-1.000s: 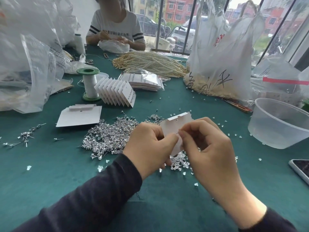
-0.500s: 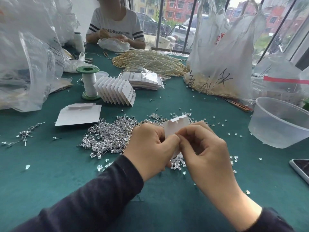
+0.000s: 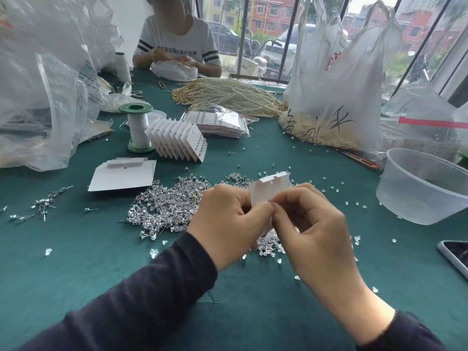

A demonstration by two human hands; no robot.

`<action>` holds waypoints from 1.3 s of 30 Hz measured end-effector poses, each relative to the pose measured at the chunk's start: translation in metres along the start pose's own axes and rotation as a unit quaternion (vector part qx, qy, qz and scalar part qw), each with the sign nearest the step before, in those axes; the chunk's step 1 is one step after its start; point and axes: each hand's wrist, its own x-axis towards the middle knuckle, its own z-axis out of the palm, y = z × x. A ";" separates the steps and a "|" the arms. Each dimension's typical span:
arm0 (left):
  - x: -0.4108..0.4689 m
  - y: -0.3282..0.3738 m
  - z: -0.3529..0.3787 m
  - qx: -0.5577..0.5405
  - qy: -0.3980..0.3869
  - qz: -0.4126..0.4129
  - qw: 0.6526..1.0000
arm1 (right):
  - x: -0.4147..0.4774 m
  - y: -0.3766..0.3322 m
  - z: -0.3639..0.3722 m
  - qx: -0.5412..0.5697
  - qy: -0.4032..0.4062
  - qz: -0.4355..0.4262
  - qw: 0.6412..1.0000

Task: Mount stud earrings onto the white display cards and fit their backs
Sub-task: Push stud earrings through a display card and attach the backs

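Note:
A small white display card (image 3: 269, 187) stands upright between my two hands above the green table. My left hand (image 3: 228, 221) grips its left edge. My right hand (image 3: 311, 231) pinches at the card's lower front, thumb and forefinger closed; whatever sits between the fingertips is too small to see. A heap of silver stud earrings (image 3: 167, 206) lies left of my hands. Clear earring backs (image 3: 269, 247) are piled under my hands and scattered to the right.
A fanned row of filled cards (image 3: 177, 140), a thread spool (image 3: 138, 127), flat white cards (image 3: 121, 174) and bagged cards (image 3: 217, 124) lie beyond. A clear plastic bowl (image 3: 425, 186) and a phone (image 3: 455, 254) sit right. Plastic bags flank both sides; another person sits opposite behind pearl strands (image 3: 228, 95).
The card has tipped more upright and moved slightly right with both hands. My right fingertips have closed tighter against its front.

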 end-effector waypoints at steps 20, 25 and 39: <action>0.016 -0.026 -0.010 0.412 -0.133 0.081 0.898 | 0.019 0.003 -0.031 0.033 0.175 0.082 0.981; 0.020 -0.029 -0.008 0.341 -0.072 0.111 0.931 | 0.018 0.001 -0.029 0.035 0.167 0.081 0.982; 0.020 -0.019 -0.017 0.093 -0.020 -0.015 0.995 | 0.022 -0.004 -0.036 0.379 0.081 0.286 0.876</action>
